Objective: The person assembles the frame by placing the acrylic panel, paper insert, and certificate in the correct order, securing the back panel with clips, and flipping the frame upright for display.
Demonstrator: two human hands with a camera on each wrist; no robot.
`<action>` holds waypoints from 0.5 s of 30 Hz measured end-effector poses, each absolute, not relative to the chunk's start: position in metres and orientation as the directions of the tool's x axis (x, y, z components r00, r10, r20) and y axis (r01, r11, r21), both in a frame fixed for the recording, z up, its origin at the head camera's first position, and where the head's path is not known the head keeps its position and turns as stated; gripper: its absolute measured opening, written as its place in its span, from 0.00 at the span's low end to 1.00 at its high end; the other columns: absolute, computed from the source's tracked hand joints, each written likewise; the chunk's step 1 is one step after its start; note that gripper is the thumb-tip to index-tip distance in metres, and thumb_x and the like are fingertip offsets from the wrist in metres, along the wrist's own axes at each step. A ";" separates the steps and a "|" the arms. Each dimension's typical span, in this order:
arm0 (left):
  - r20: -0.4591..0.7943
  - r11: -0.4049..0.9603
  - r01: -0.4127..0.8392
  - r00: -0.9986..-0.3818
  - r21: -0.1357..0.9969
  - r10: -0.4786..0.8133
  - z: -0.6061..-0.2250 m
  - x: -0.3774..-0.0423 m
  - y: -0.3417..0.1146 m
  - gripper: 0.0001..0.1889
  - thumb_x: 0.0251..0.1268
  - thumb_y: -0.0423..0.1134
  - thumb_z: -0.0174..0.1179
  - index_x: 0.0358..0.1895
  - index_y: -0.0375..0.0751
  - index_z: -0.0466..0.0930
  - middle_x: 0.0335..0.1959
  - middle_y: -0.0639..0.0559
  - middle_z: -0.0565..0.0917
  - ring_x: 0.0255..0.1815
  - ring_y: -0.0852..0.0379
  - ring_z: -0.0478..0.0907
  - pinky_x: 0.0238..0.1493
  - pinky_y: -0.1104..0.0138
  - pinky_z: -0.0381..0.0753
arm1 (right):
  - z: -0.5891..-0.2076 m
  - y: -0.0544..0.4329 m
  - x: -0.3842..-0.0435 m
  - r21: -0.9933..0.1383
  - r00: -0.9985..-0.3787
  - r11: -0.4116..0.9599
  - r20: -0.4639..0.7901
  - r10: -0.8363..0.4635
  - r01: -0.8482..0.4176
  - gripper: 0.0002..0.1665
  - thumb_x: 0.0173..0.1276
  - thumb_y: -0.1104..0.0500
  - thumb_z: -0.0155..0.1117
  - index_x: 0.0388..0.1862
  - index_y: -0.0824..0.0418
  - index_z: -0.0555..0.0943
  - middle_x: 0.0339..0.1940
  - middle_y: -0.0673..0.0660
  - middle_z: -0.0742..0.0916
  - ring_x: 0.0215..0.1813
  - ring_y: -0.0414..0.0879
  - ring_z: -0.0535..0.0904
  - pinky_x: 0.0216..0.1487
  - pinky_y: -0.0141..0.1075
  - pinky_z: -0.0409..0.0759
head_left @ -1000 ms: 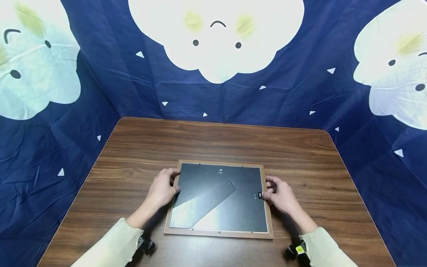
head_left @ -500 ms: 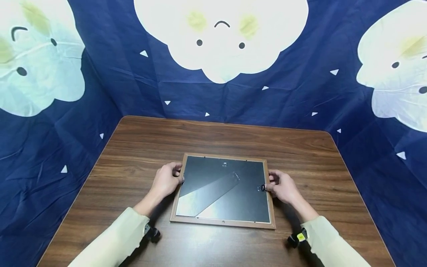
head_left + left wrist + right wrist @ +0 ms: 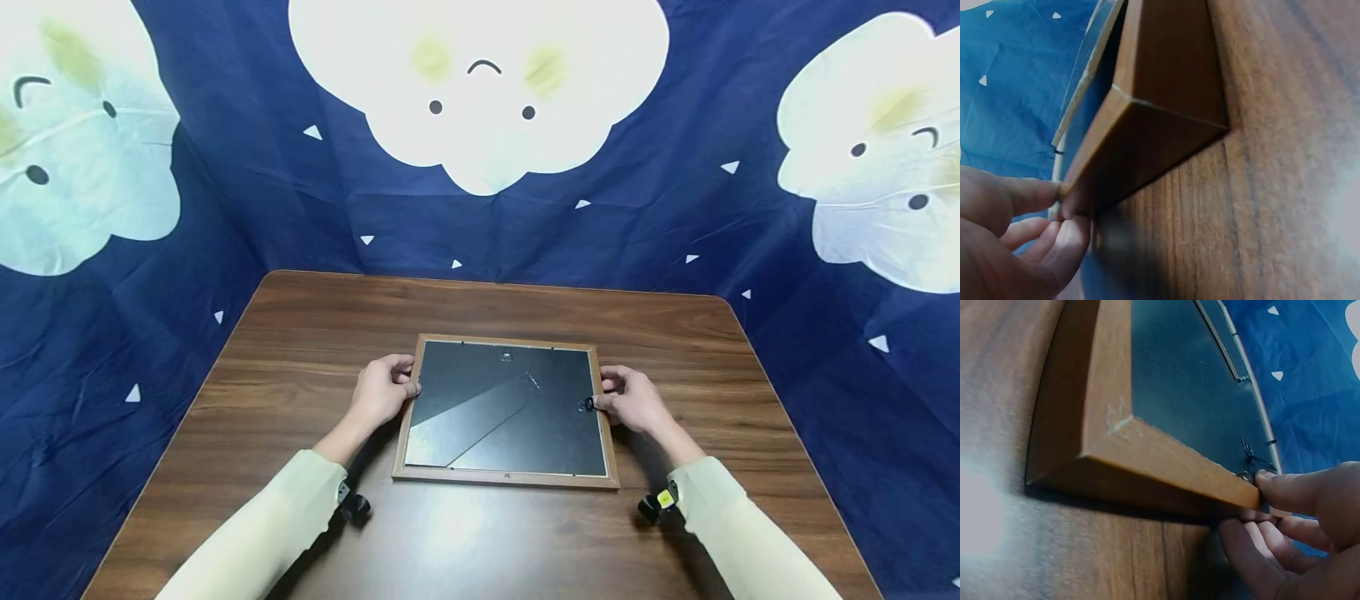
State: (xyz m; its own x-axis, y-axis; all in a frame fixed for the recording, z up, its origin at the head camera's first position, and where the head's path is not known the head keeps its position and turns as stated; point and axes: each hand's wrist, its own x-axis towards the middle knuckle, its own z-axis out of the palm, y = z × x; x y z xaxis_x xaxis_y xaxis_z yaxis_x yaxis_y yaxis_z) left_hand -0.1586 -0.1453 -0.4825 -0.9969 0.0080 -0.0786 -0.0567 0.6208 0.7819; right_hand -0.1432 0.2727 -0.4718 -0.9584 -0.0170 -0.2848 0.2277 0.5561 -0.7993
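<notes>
A wooden picture frame (image 3: 525, 478) lies back side up near the middle of the table. Its dark backing board (image 3: 558, 442) carries a slanting easel leg (image 3: 480, 408), folded flat. My left hand (image 3: 381, 390) pinches the left side of the frame, thumb on the back edge and fingers at the outer side. On the opposite side, my right hand (image 3: 632, 400) grips the border, its thumb beside a small metal hanger (image 3: 585, 405). Both wrist views show a near corner of the brown border (image 3: 1166, 75) right at the tabletop, with curled fingers (image 3: 1279, 547) reaching under the edge on the right.
The wood-grain table (image 3: 315, 317) has rounded far corners. Dark blue cloth (image 3: 420, 221) printed with white clouds stands around its back and sides. A black wrist camera (image 3: 354, 506) sits below each sleeve, close over the table.
Both hands have moved the picture frame away from the body, toward the back of the table. The grip on each side stays the same, and the head view has shifted slightly.
</notes>
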 end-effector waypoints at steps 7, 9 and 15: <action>-0.093 0.580 -0.072 -0.996 0.812 0.007 -0.488 -0.168 -0.147 0.24 0.59 0.30 0.70 0.60 0.29 0.81 0.50 0.38 0.88 0.43 0.52 0.86 0.48 0.64 0.82 | -0.477 0.277 -0.154 -0.818 -0.948 0.506 -0.317 0.001 0.274 0.34 0.66 0.69 0.70 0.69 0.72 0.72 0.49 0.66 0.82 0.36 0.43 0.83 0.35 0.42 0.89; -0.098 0.586 -0.075 -0.995 0.807 0.007 -0.487 -0.171 -0.147 0.24 0.60 0.31 0.70 0.60 0.29 0.81 0.50 0.38 0.88 0.43 0.53 0.85 0.48 0.63 0.82 | -0.478 0.278 -0.157 -0.826 -0.947 0.490 -0.321 0.002 0.280 0.33 0.66 0.68 0.70 0.68 0.73 0.72 0.48 0.66 0.84 0.34 0.42 0.83 0.34 0.42 0.89; -0.110 0.624 -0.073 -0.994 0.778 0.021 -0.485 -0.179 -0.145 0.24 0.61 0.34 0.70 0.62 0.32 0.81 0.52 0.39 0.88 0.50 0.46 0.86 0.57 0.53 0.81 | -0.483 0.283 -0.164 -0.839 -0.936 0.431 -0.350 0.038 0.331 0.28 0.67 0.65 0.70 0.63 0.72 0.75 0.43 0.61 0.88 0.30 0.42 0.82 0.28 0.40 0.87</action>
State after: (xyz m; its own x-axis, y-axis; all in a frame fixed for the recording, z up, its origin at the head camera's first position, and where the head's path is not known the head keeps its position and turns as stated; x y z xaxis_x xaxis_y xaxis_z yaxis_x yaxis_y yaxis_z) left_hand -0.1790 -0.1446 -0.4849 -0.9937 0.0206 -0.1100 -0.0732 0.6239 0.7781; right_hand -0.1644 0.2826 -0.4827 -0.9360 0.0379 -0.3499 0.3312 0.4311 -0.8393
